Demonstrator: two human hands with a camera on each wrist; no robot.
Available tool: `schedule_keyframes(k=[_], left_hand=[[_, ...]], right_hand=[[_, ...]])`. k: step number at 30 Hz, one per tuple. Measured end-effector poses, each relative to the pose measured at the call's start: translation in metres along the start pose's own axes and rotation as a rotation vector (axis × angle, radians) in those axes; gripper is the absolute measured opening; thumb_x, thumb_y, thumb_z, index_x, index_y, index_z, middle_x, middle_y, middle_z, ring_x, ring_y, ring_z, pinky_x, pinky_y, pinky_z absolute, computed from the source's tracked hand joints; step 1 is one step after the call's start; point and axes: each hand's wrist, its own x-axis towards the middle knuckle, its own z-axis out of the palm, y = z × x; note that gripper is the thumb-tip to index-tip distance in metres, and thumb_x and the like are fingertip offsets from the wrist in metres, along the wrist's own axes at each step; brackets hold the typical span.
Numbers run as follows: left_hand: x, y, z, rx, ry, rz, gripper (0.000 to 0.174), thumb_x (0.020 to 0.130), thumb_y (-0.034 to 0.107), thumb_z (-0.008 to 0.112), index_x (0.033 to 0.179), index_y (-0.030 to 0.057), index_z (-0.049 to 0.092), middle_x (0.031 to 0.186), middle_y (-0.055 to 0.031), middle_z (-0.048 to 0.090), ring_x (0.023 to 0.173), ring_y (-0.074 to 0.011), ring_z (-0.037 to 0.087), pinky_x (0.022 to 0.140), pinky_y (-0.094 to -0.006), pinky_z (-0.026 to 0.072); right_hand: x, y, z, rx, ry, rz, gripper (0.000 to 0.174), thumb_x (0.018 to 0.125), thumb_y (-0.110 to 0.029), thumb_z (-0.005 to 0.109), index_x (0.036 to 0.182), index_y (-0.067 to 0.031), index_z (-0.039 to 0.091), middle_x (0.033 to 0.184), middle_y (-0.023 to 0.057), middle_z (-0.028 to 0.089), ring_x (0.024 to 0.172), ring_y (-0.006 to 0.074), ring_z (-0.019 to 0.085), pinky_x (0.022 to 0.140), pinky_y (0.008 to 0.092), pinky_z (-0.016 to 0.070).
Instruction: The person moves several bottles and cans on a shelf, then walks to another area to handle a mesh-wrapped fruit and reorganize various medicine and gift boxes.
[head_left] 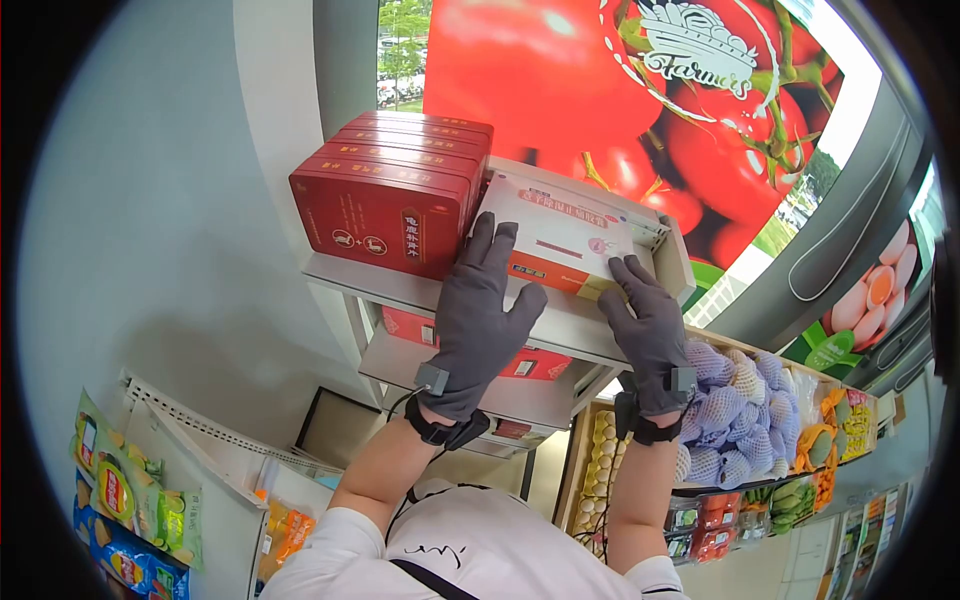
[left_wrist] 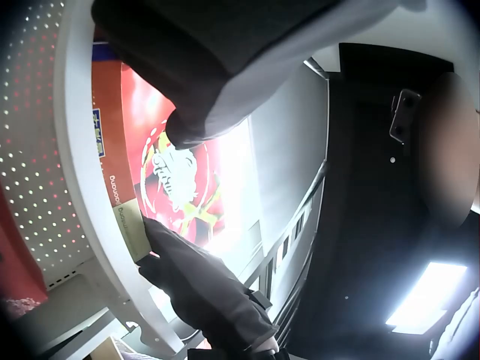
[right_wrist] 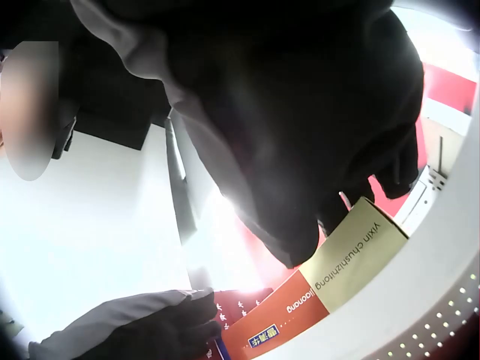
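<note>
A white carton [head_left: 562, 228] with an orange and pale-yellow front strip lies on the top shelf, between both gloved hands. My left hand [head_left: 475, 320] reaches over its left front corner, fingers extended up along that end and thumb spread out near the front. At the other end, my right hand [head_left: 650, 335] has its fingertips on the right front corner by the pale-yellow part. The right wrist view shows those dark fingers close over the carton's pale-yellow end [right_wrist: 352, 255]. Dark red boxes [head_left: 385, 200] stand in a row against the left hand's side.
The carton sits on a white shelf [head_left: 540, 318] with a raised right end panel [head_left: 675, 262]. Lower tiers hold more red boxes [head_left: 540, 364]. Net-wrapped fruit [head_left: 735, 420] and eggs [head_left: 600, 465] are at right, bagged snacks [head_left: 120, 490] at lower left. A tomato poster [head_left: 620, 110] stands behind.
</note>
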Motion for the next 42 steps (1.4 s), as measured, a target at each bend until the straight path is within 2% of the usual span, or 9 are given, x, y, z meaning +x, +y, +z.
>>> schedule_keyframes(k=[3, 7, 15, 20, 24, 29, 33, 37, 42], left_hand=[[0.004, -0.001, 0.012, 0.106, -0.024, -0.014, 0.080, 0.098, 0.034, 0.082, 0.165, -0.0046, 0.063, 0.179, -0.0317, 0.053, 0.164, -0.0476, 0.054, 0.135, -0.0522, 0.0452], [0.017, -0.002, 0.020, 0.250, -0.040, 0.004, 0.083, 0.098, 0.042, 0.080, 0.166, -0.0022, 0.063, 0.182, -0.0321, 0.048, 0.165, -0.0528, 0.050, 0.137, -0.0559, 0.0428], [0.015, 0.004, 0.025, 0.299, -0.042, 0.015, 0.086, 0.097, 0.045, 0.081, 0.167, -0.0025, 0.062, 0.182, -0.0332, 0.046, 0.167, -0.0575, 0.044, 0.138, -0.0603, 0.0382], [0.006, 0.005, 0.024, 0.202, 0.003, -0.023, 0.088, 0.097, 0.046, 0.081, 0.167, -0.0049, 0.061, 0.179, -0.0327, 0.049, 0.167, -0.0567, 0.043, 0.138, -0.0619, 0.0361], [0.004, 0.006, 0.024, 0.123, 0.013, -0.067, 0.090, 0.098, 0.045, 0.081, 0.169, -0.0065, 0.059, 0.181, -0.0345, 0.046, 0.169, -0.0562, 0.041, 0.140, -0.0600, 0.0353], [0.010, -0.005, 0.021, -0.212, 0.012, -0.150, 0.090, 0.099, 0.044, 0.082, 0.169, -0.0079, 0.058, 0.183, -0.0362, 0.044, 0.171, -0.0514, 0.042, 0.140, -0.0550, 0.0372], [0.006, 0.008, 0.011, -0.233, 0.052, -0.112, 0.089, 0.097, 0.033, 0.087, 0.168, -0.0112, 0.057, 0.181, -0.0354, 0.048, 0.170, -0.0462, 0.048, 0.140, -0.0494, 0.0390], [0.010, 0.007, 0.020, 0.148, 0.090, -0.050, 0.090, 0.096, 0.033, 0.087, 0.169, -0.0108, 0.056, 0.178, -0.0358, 0.051, 0.167, -0.0459, 0.051, 0.138, -0.0477, 0.0429], [0.007, 0.003, 0.030, 0.057, -0.026, -0.177, 0.095, 0.098, 0.042, 0.085, 0.173, -0.0071, 0.052, 0.175, -0.0363, 0.055, 0.164, -0.0478, 0.054, 0.133, -0.0465, 0.0491]], right_hand=[[0.002, 0.004, 0.013, 0.008, 0.135, 0.098, 0.059, 0.106, -0.025, 0.083, 0.161, -0.0068, 0.074, 0.156, 0.0239, 0.079, 0.135, 0.0285, 0.080, 0.111, 0.0416, 0.0616], [0.005, 0.000, 0.011, 0.032, 0.124, 0.208, 0.059, 0.106, -0.025, 0.084, 0.161, -0.0065, 0.075, 0.147, 0.0259, 0.082, 0.119, 0.0249, 0.083, 0.101, 0.0399, 0.0633], [0.004, -0.005, 0.000, 0.056, 0.080, 0.341, 0.058, 0.109, -0.025, 0.083, 0.163, -0.0079, 0.073, 0.123, 0.0242, 0.088, 0.105, 0.0235, 0.085, 0.094, 0.0397, 0.0642], [0.002, -0.003, -0.002, 0.008, 0.113, 0.349, 0.055, 0.111, -0.024, 0.081, 0.163, -0.0083, 0.073, 0.125, 0.0253, 0.087, 0.106, 0.0240, 0.085, 0.094, 0.0402, 0.0644], [-0.001, 0.002, 0.002, -0.031, 0.150, 0.356, 0.054, 0.112, -0.021, 0.079, 0.164, -0.0089, 0.073, 0.126, 0.0204, 0.089, 0.108, 0.0191, 0.083, 0.097, 0.0374, 0.0635], [-0.009, 0.017, 0.008, 0.324, 0.178, 0.394, 0.057, 0.113, -0.022, 0.077, 0.167, -0.0062, 0.070, 0.122, 0.0161, 0.089, 0.102, 0.0172, 0.078, 0.091, 0.0364, 0.0617], [-0.013, 0.024, 0.004, 0.440, 0.220, 0.382, 0.059, 0.115, -0.023, 0.075, 0.169, -0.0037, 0.066, 0.128, 0.0139, 0.088, 0.106, 0.0115, 0.073, 0.096, 0.0314, 0.0597], [-0.012, 0.014, -0.006, 0.400, 0.185, 0.442, 0.060, 0.116, -0.026, 0.075, 0.169, -0.0012, 0.064, 0.132, 0.0149, 0.087, 0.110, 0.0110, 0.072, 0.100, 0.0298, 0.0587], [-0.013, -0.005, -0.020, 0.278, 0.180, 0.472, 0.062, 0.116, -0.031, 0.074, 0.169, 0.0000, 0.064, 0.130, 0.0156, 0.087, 0.113, 0.0116, 0.073, 0.100, 0.0295, 0.0585]])
